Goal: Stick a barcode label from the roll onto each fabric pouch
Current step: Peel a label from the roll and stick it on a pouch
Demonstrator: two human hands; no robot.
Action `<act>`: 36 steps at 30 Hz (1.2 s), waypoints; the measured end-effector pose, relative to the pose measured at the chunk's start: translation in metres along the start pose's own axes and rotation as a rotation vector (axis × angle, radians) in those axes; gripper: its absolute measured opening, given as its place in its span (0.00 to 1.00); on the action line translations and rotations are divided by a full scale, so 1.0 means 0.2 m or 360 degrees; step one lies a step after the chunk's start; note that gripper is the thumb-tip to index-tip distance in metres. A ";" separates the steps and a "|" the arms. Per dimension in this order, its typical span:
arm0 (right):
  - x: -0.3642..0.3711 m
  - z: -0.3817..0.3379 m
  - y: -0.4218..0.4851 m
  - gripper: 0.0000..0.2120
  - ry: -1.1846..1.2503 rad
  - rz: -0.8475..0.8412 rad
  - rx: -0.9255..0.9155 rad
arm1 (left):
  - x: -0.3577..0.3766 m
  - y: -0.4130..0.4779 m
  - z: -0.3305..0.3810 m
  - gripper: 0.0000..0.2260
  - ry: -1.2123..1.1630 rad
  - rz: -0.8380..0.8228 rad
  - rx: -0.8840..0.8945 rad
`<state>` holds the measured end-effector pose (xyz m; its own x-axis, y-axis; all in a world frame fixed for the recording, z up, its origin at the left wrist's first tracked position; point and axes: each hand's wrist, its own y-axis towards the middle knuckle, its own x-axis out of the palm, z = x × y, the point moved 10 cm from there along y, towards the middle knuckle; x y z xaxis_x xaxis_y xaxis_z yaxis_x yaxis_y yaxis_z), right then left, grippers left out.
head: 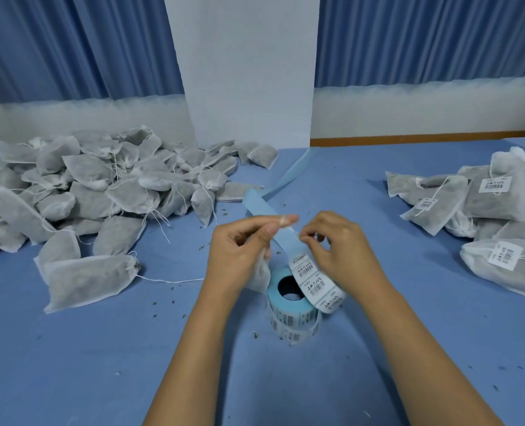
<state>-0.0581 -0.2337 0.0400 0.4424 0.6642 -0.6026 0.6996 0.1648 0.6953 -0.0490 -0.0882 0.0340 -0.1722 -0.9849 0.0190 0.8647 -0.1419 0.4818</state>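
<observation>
A roll of barcode labels (292,315) stands on the blue table in front of me. Its strip (313,285) rises from the roll between my hands, and the bare blue backing (259,204) trails away toward the wall. My left hand (239,253) pinches the backing strip near its top, and a white fabric pouch (259,273) hangs under its palm. My right hand (335,244) pinches the edge of a label at the strip. A big heap of unlabelled grey-white pouches (95,186) lies at the left. Labelled pouches (497,204) are piled at the right.
A single pouch (86,279) lies apart at the near left with its drawstring stretched across the table. A white pillar (249,72) and blue curtains stand behind the table. Small dark crumbs are scattered over the blue table surface (101,364).
</observation>
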 end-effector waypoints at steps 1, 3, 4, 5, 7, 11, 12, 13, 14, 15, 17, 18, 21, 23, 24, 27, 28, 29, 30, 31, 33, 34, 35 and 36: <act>0.02 -0.04 0.00 0.04 0.0024 -0.0070 -0.0060 | -0.03 0.00 0.00 0.11 0.0072 0.0079 0.0044; 0.02 -0.09 -0.01 0.03 0.0030 -0.0121 -0.0176 | -0.07 0.01 -0.01 0.10 0.0425 0.0120 0.0119; 0.00 -0.11 -0.02 0.03 0.0018 -0.0121 -0.0219 | -0.06 0.01 -0.02 0.10 0.0605 0.0087 0.0148; -0.01 -0.13 -0.02 0.03 0.0005 -0.0115 -0.0247 | -0.05 0.01 -0.03 0.11 0.0734 0.0032 0.0166; -0.04 -0.14 -0.02 0.02 -0.0005 -0.0079 -0.0292 | 0.00 0.01 -0.05 0.15 0.0884 -0.0121 0.0150; -0.09 -0.16 -0.01 0.03 0.0071 0.0024 -0.0352 | 0.07 0.00 -0.11 0.11 0.1042 -0.0292 0.0108; -0.09 -0.15 -0.01 0.03 0.0089 0.0037 -0.0355 | 0.07 0.00 -0.10 0.10 0.1049 -0.0263 0.0097; -0.09 -0.15 -0.01 0.03 0.0110 0.0045 -0.0340 | 0.07 0.00 -0.09 0.12 0.1051 -0.0221 0.0079; -0.09 -0.13 -0.01 0.03 0.0140 0.0054 -0.0296 | 0.06 0.00 -0.07 0.13 0.1042 -0.0182 0.0073; -0.09 -0.12 -0.01 0.04 0.0182 0.0056 -0.0222 | 0.05 0.01 -0.06 0.14 0.1017 -0.0151 0.0082; -0.07 -0.07 -0.01 0.10 0.0313 -0.0017 -0.0053 | 0.04 0.01 -0.04 0.15 0.0924 -0.0085 0.0112; -0.04 -0.06 -0.01 0.14 0.0388 -0.0106 0.0016 | 0.04 0.01 -0.03 0.15 0.0878 -0.0061 0.0130; 0.08 -0.04 -0.03 0.25 0.0568 -0.0378 0.0265 | 0.07 -0.01 0.01 0.16 0.0800 -0.0062 0.0214; 0.14 -0.02 -0.04 0.27 0.0633 -0.0474 0.0431 | 0.10 -0.02 0.02 0.15 0.0718 -0.0086 0.0268; 0.15 -0.02 -0.04 0.24 0.0650 -0.0480 0.0458 | 0.11 -0.02 0.03 0.14 0.0686 -0.0090 0.0305; 0.13 -0.01 -0.04 0.15 0.0695 -0.0414 0.0489 | 0.10 -0.03 0.09 0.11 0.0714 -0.0065 0.0483; 0.11 0.00 -0.03 0.15 0.0713 -0.0375 0.0503 | 0.09 -0.03 0.11 0.09 0.0735 -0.0036 0.0528; 0.09 0.02 -0.03 0.14 0.0714 -0.0331 0.0500 | 0.08 -0.03 0.12 0.08 0.0751 -0.0004 0.0561; 0.06 0.02 -0.03 0.12 0.0704 -0.0297 0.0475 | 0.07 -0.03 0.13 0.06 0.0762 0.0019 0.0589; 0.04 0.02 -0.02 0.10 0.0694 -0.0269 0.0433 | 0.06 -0.03 0.14 0.05 0.0774 0.0032 0.0608; -0.01 0.02 -0.01 0.06 0.0683 -0.0183 0.0356 | 0.05 -0.03 0.13 0.03 0.0805 0.0016 0.0588; -0.04 0.01 -0.01 0.04 0.0662 -0.0112 0.0324 | 0.04 -0.02 0.11 0.02 0.0814 -0.0004 0.0540; -0.08 0.02 0.00 0.03 0.0621 -0.0027 0.0287 | 0.04 -0.01 0.09 0.01 0.0812 -0.0026 0.0479; -0.11 0.02 0.00 0.03 0.0571 0.0060 0.0255 | 0.05 -0.01 0.07 0.01 0.0792 -0.0054 0.0406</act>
<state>-0.0663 -0.2513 0.0522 0.2648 0.8850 -0.3830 0.7779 0.0387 0.6272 -0.0586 -0.0955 0.0454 0.0988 -0.9170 -0.3864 0.7103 -0.2069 0.6727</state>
